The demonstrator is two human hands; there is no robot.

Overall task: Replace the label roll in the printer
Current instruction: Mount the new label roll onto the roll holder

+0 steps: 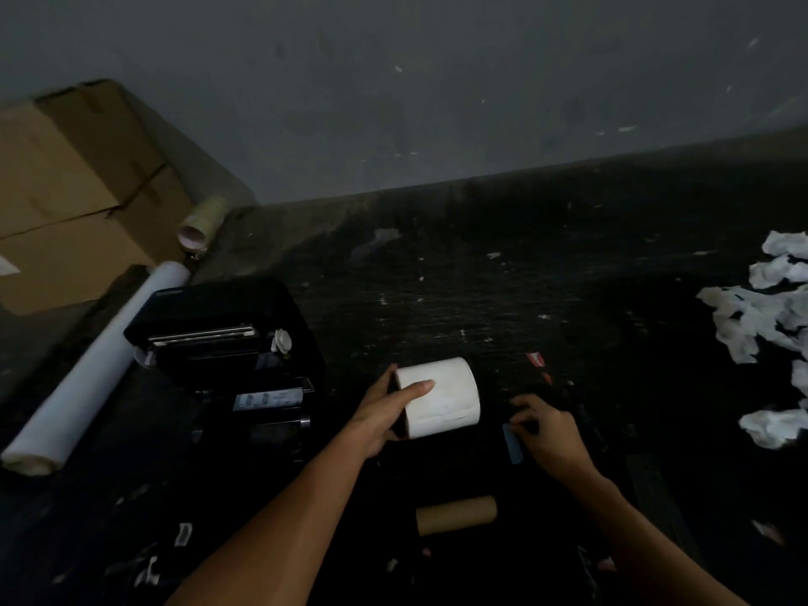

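Note:
A white label roll (446, 395) lies on its side above the dark table, and my left hand (384, 415) grips its left end with the thumb across the top. The black label printer (227, 343) stands to the left with its lid open and its roller bay exposed. To the right of the roll, my right hand (546, 435) has its fingers closed on a small dark part with a blue flat piece (512, 443); what that part is stays unclear. An empty brown cardboard core (457, 514) lies near the front between my forearms.
A long white paper roll (96, 369) lies diagonally left of the printer. Cardboard boxes (74, 190) and a tape roll (201, 227) sit at the back left. Crumpled white label backing (760, 317) is piled at the right. A grey wall runs behind the scuffed black table (524, 277).

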